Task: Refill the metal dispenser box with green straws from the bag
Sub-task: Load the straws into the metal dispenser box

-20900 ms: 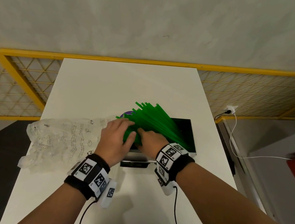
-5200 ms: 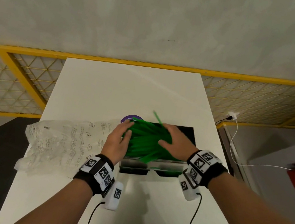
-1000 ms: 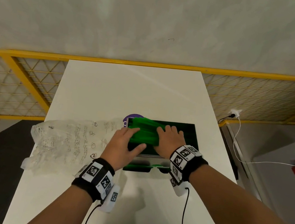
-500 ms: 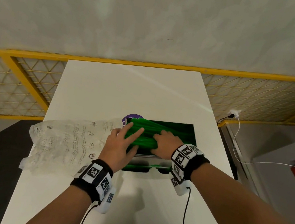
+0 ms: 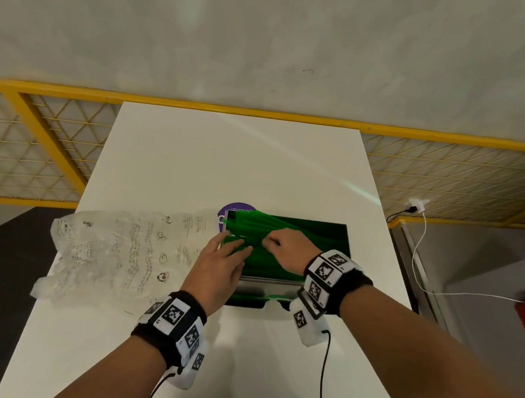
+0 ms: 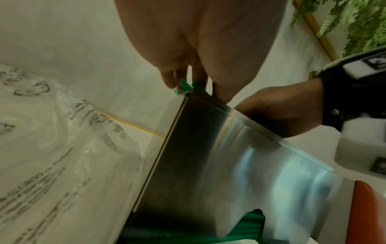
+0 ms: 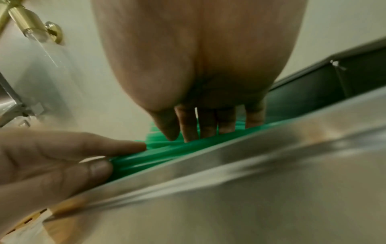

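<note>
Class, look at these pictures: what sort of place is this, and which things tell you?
Probably a café or food-service spot: a metal dispenser box of green straws on a white table, beside a yellow mesh railing.

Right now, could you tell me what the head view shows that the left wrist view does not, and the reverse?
Only the head view shows the open top of the metal dispenser box packed with green straws, both hands on them, and the whole plastic bag.

Only the left wrist view shows the box's shiny front wall, with straws visible through its bottom slot.

Both show the left hand at the box's left end, the right hand beside it, and the bag lying left of the box.
</note>
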Demonstrator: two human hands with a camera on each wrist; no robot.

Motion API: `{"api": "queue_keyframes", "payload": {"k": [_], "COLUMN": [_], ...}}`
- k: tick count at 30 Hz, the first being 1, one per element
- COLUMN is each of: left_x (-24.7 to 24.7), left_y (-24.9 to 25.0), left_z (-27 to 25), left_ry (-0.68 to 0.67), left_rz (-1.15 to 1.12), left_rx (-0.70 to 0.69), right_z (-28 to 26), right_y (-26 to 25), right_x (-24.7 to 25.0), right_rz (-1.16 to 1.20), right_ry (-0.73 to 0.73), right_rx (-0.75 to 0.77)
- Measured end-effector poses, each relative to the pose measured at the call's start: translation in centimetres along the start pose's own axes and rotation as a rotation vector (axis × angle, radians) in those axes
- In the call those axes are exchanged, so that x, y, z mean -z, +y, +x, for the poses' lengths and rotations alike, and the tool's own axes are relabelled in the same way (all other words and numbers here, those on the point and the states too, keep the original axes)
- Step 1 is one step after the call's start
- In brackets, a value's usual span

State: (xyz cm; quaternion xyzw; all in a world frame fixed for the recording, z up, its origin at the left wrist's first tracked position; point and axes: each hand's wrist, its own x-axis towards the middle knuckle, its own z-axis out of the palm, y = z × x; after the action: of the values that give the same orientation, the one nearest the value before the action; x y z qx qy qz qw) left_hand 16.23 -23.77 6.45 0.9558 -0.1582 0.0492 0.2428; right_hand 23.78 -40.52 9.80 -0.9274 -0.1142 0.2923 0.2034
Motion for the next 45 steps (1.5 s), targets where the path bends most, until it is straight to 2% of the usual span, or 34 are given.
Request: {"api": "queue_keyframes", "payload": {"k": [4,7,10,13,19,27,31,36,38,40,43,45], "left_x": [-0.4,-0.2,0.1,0.1,0.0,-0.5,-0.8,-0.4,-0.2,0.2,0.6,0.5], "left_y": [0.0,-0.1,0.0,0.1,-0.3,-0.8,-0.8,-0.8,-0.9,-0.5,-0.4,-0.6], "left_z": [-0.5,-0.9,-1.1,-1.0,-0.9,-0.9,-0.8,-0.4,-0.3,-0.2,0.0,0.3], "left_ry": [0.009,0.023,-0.023,-0.072,-0.096,-0.108,-0.083,-0.210,-0.162,-0.013,0.185,0.171], "left_rz": [-0.094,-0.227,-0.239,-0.214,-0.236,-0.231,-0.200,-0.006,-0.140,-0.329,-0.433,-0.532], "left_rx": [0.011,0.113,0.162,0.165,0.148,0.130,0.089,0.055,0.085,0.127,0.256,0.374], "right_z": [1.2,1.6,1.3,0.8,0.7,1.2,0.1,-1.3,-1.7,-2.0,-2.7,-3.2], "right_y": [-1.2,-1.6,-1.6,-1.8,-1.8,-1.9,-2.5,-4.7,-5.4,-5.8,-6.2,-6.3], "right_x": [-0.4,-0.7,-0.7,-0.9,-1.0,-1.5,-0.4,3.6,5.0,5.5,5.0,4.7], "right_rz": [-0.107,-0.145,-0.148,-0.184,-0.063,-0.127,0.053,0.387,0.505,0.580,0.611,0.633], "right_ry": [0.063,0.051,0.070,0.109,0.036,0.028,0.139,0.374,0.484,0.538,0.561,0.606], "right_rx": [-0.038,-0.018,0.031,0.090,0.088,0.118,0.199,0.308,0.398,0.468,0.495,0.500]}}
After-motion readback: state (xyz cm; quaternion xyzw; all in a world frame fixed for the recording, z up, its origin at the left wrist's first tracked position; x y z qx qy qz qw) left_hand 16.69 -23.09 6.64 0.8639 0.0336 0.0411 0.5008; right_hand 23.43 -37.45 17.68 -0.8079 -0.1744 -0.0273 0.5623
